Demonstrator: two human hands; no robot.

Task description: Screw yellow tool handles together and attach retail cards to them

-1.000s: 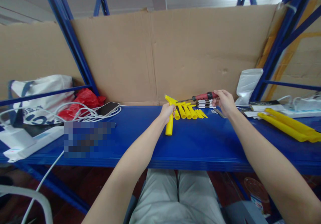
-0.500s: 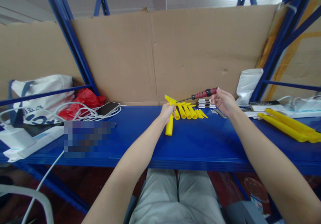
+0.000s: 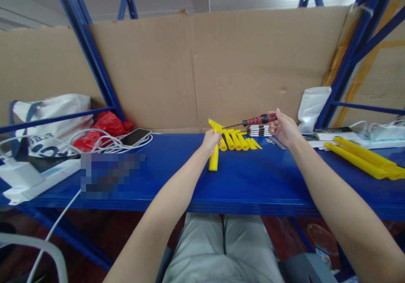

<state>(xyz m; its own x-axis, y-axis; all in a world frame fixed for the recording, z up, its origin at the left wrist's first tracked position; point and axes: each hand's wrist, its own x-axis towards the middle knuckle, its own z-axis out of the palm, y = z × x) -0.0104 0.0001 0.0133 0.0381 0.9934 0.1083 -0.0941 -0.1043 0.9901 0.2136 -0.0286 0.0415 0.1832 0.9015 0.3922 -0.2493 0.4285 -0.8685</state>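
My left hand (image 3: 211, 142) is closed around the handle of a yellow plastic scraper (image 3: 214, 160), its wide head pointing up and away. In my right hand (image 3: 284, 126) is a screwdriver (image 3: 257, 119) with a red and black handle, gripped at its rear end. Its thin shaft points left, and the tip meets the scraper's head near my left fingers. Whether a screw sits there is too small to tell. Just behind lie several similar yellow scrapers (image 3: 236, 141) in a row, beside small yellow wedge-shaped pieces (image 3: 254, 143).
Small stacked black-and-white packs (image 3: 257, 131) stand behind the wedges, near a metal strip (image 3: 277, 142). More yellow handles (image 3: 363, 158) lie at right by a white pouch (image 3: 314, 107). Left are a phone (image 3: 136, 137), cables, a red bag (image 3: 106, 126) and a power strip (image 3: 42, 181). Cardboard (image 3: 237, 63) backs the blue table (image 3: 253, 186).
The fingers of my right hand have shifted slightly at the screwdriver's handle, and the handle appears turned. The scraper in my left hand stays in place.
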